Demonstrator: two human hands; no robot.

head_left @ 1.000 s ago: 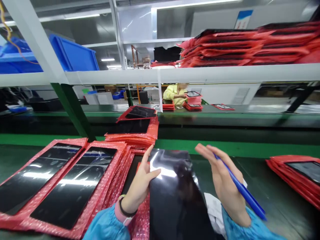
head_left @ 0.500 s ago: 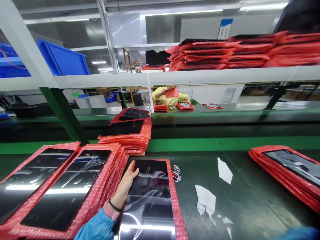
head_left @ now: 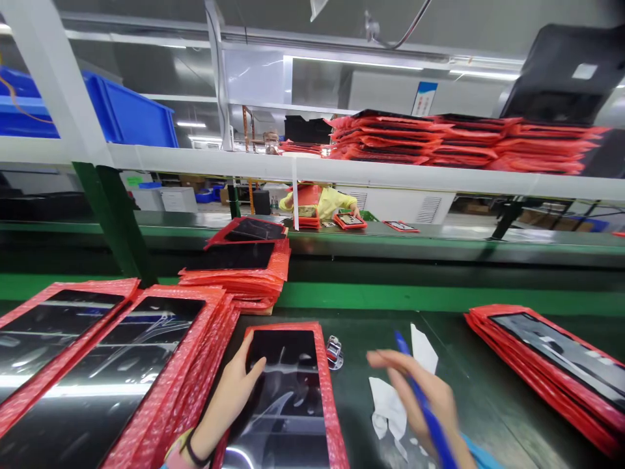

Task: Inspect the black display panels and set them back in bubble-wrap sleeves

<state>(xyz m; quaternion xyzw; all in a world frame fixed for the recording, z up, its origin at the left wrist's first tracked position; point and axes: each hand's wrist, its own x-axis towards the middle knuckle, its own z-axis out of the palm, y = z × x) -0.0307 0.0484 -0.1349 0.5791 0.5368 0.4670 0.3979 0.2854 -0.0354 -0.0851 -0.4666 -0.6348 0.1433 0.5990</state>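
A glossy black flat screen panel lies on pink bubble wrap in front of me. My left hand rests along its upper left edge, thumb stretched over the glass and fingers at the side, not gripping. Over the bench to the right of the panel, my right hand is closed around a slim blue pen-shaped tool; motion blurs both. Beside the panel's upper right sits a small shiny metal piece. Crumpled white wipes and another white scrap lie under and behind my right hand.
Stacks of wrapped black panels stand at left, with another stack behind. More wrapped panels lie at right. A shelf crosses overhead, bearing red-wrapped stacks. Beyond it works a person in yellow.
My right hand has come in from the lower right with the blue tool, up over the white wipes. My left hand stays at the panel's edge. The view has tilted up and shifted slightly right.
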